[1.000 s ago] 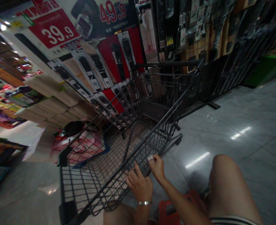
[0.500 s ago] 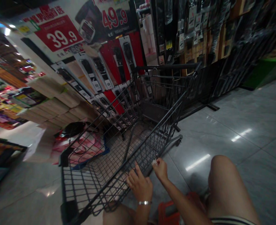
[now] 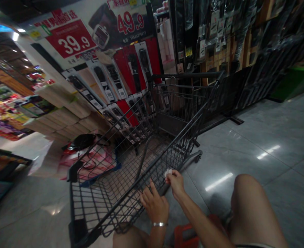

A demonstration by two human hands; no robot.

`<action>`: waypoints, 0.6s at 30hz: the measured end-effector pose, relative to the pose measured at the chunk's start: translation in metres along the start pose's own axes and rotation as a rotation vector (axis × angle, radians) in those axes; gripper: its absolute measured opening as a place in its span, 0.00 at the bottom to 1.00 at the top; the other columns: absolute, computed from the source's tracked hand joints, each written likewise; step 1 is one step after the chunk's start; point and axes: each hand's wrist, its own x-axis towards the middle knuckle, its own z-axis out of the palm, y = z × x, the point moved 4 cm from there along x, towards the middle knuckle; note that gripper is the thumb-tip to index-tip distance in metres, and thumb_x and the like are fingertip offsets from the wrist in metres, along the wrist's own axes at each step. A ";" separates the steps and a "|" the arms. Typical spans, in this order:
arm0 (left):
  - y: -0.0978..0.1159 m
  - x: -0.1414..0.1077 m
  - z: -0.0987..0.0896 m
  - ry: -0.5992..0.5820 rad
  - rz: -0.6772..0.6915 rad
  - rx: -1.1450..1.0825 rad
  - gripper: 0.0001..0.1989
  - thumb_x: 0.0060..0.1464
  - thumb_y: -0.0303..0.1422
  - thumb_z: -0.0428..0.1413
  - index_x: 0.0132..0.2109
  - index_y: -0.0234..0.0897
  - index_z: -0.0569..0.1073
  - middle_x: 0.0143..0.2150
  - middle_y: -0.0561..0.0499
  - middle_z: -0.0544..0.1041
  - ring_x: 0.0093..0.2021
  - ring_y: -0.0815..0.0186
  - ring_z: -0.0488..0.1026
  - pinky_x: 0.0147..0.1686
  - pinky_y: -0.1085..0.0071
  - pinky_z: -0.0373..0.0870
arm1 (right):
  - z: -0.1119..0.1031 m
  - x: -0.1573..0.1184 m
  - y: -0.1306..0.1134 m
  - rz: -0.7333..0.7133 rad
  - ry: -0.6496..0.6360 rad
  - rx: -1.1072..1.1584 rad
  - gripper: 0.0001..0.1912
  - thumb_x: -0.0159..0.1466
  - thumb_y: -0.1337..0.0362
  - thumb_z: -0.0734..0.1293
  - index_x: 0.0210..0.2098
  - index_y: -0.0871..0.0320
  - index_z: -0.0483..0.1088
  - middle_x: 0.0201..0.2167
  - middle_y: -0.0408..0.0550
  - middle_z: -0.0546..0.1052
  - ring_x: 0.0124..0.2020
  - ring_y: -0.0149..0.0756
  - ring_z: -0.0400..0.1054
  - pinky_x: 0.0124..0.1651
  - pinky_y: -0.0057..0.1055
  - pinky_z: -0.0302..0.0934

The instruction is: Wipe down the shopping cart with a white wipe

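Note:
A dark wire shopping cart stands in front of me, its long side close to both hands. My right hand pinches a small crumpled white piece beside the cart's wire side. To its left, my left hand rests against the wires, fingers partly spread and the index finger pointing up; a silver band is on that wrist. Whether its fingertips grip a wire is hard to make out, but no loose object shows in it. The cart's basket holds nothing visible.
A display of packaged belts with price signs rises behind the cart. Pink packages lie beyond its left side. A red-orange object is between my knees. Shiny tiled floor extends right.
My right hand has shifted slightly, and more of the white piece shows at its fingertips. The whole view has moved a little; my left hand stays by the wires.

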 end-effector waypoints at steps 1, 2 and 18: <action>0.000 0.000 0.000 -0.009 -0.002 0.002 0.32 0.45 0.24 0.49 0.61 0.29 0.58 0.48 0.40 0.65 0.50 0.52 0.63 0.56 0.48 0.57 | 0.002 -0.002 -0.006 0.002 -0.012 0.020 0.10 0.38 0.63 0.68 0.22 0.59 0.68 0.12 0.39 0.70 0.14 0.30 0.64 0.16 0.25 0.58; 0.000 0.000 0.000 -0.018 -0.003 0.006 0.32 0.45 0.24 0.49 0.61 0.30 0.58 0.48 0.39 0.65 0.50 0.52 0.62 0.56 0.48 0.57 | 0.003 -0.005 -0.012 0.005 -0.026 0.043 0.11 0.38 0.63 0.68 0.22 0.59 0.68 0.12 0.40 0.70 0.14 0.30 0.64 0.17 0.25 0.58; -0.001 -0.003 0.007 -0.019 -0.028 0.012 0.32 0.48 0.24 0.47 0.62 0.28 0.57 0.50 0.37 0.65 0.53 0.53 0.61 0.56 0.47 0.56 | 0.015 -0.035 -0.038 -0.446 -0.088 -0.266 0.05 0.50 0.65 0.64 0.21 0.56 0.63 0.15 0.34 0.60 0.19 0.26 0.54 0.23 0.24 0.49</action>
